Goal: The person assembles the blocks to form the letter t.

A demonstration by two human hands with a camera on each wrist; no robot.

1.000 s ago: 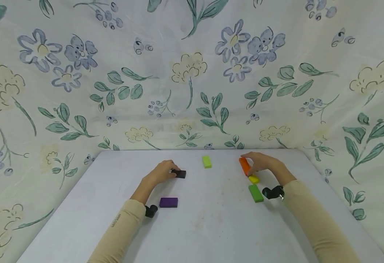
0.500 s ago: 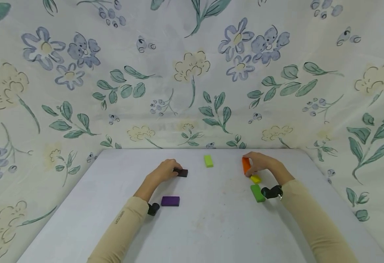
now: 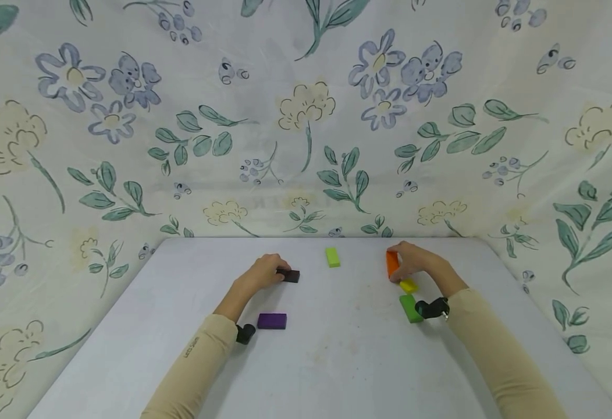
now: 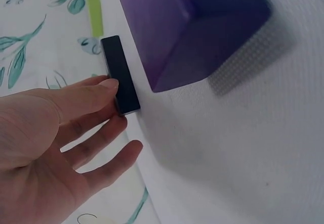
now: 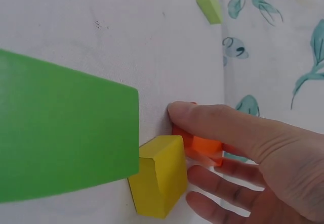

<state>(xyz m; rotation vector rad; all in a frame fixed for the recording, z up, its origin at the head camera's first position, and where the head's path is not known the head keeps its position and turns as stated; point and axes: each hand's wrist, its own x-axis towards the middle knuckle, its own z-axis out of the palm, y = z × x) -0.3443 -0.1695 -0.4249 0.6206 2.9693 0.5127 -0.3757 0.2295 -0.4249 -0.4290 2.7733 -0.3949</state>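
In the head view my left hand pinches a black rectangular block at its left end. The left wrist view shows the thumb lying on the broad face of this black block, with the lower fingers spread apart. My right hand grips an orange block by its two ends, near the back right of the table. Thumb and fingers cover part of the orange block in the right wrist view. A yellow block sits right by that hand, and a green block lies nearer the front.
A purple block lies in front of the left hand, beside the left wrist camera. Toward the back edge, between the hands, is a lime-green block. The white table meets a flowered cloth behind it.
The orange block has turned slightly in my right hand and stands straighter in the head view. The left hand keeps hold of the black block almost unmoved. The head view has shifted a little.
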